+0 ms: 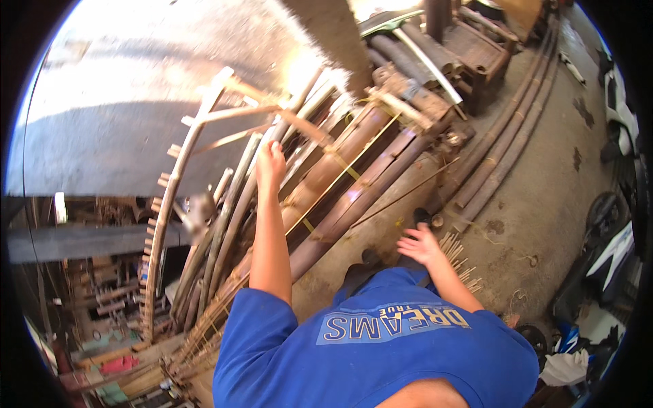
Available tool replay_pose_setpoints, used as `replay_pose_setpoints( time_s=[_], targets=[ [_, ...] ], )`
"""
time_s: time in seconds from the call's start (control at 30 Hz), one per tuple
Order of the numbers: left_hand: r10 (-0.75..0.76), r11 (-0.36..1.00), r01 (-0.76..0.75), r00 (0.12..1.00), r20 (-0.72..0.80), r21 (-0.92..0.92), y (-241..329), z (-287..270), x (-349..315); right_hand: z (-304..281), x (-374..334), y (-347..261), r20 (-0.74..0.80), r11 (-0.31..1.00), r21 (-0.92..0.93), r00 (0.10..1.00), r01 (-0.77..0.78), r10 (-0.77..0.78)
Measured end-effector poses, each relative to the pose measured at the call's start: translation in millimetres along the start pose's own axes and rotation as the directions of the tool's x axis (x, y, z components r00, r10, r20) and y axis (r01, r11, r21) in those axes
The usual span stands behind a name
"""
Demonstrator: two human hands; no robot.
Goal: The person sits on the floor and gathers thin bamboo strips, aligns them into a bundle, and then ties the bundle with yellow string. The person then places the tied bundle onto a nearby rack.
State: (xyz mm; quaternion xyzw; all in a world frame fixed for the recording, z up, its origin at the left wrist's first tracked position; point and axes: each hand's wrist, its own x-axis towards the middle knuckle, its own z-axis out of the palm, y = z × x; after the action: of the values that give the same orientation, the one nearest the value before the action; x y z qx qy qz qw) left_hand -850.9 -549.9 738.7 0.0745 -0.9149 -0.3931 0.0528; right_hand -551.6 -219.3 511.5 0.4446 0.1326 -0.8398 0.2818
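My left hand (271, 164) is raised with its fingers curled closed, next to upright bamboo poles and just below a crosspiece of a light wooden frame (178, 160). What its fingers hold, if anything, is hidden. The frame is tall and slightly curved, with short pegs along its outer side and several crossbars near its top. My right hand (420, 246) is low by my body, palm showing and fingers spread, holding nothing. Close beside it is a bundle of thin sticks (457, 255). Thick bamboo poles (367, 183) lie slanting between my two hands.
Long bamboo poles (500, 146) stretch across the concrete floor (537, 211). Motorbikes (612, 258) stand along the right side. Pipes and a wooden crate (479, 54) are at the far end. Wood pieces and clutter (112, 299) fill the lower left, beside a grey wall (115, 149).
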Motion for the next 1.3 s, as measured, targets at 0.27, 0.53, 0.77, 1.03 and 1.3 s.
replay_pose_setpoints(
  time_s=[0.27, 0.53, 0.77, 1.03, 1.3],
  targets=[
    [-0.076, 0.97, -0.022, 0.917, 0.391, 0.242, -72, -42, -174, 233, -13, 145, 0.457, 0.723, -0.149, 0.695, 0.675, -0.555],
    [0.077, 0.996, -0.07, 0.989, 0.125, -0.062, -84, -23, -193, 399, 6, 119, 0.897, -0.951, -0.13, 0.443, 0.28, 0.008],
    [0.069, 0.993, -0.046, 0.972, 0.226, -0.106, -101, -44, -185, 397, -110, 112, 0.906, 0.068, -0.419, 0.413, 0.905, 0.094],
    [0.063, 0.994, -0.041, 0.971, 0.232, -0.097, -72, -15, -186, 370, 38, 89, 0.811, -0.888, -0.359, 0.568, 0.288, -0.144],
    [0.174, 0.972, -0.182, 0.982, 0.07, 0.146, -86, -19, -189, 234, -63, 107, 0.674, -0.62, -0.235, 0.586, 0.748, 0.45]
  ],
)
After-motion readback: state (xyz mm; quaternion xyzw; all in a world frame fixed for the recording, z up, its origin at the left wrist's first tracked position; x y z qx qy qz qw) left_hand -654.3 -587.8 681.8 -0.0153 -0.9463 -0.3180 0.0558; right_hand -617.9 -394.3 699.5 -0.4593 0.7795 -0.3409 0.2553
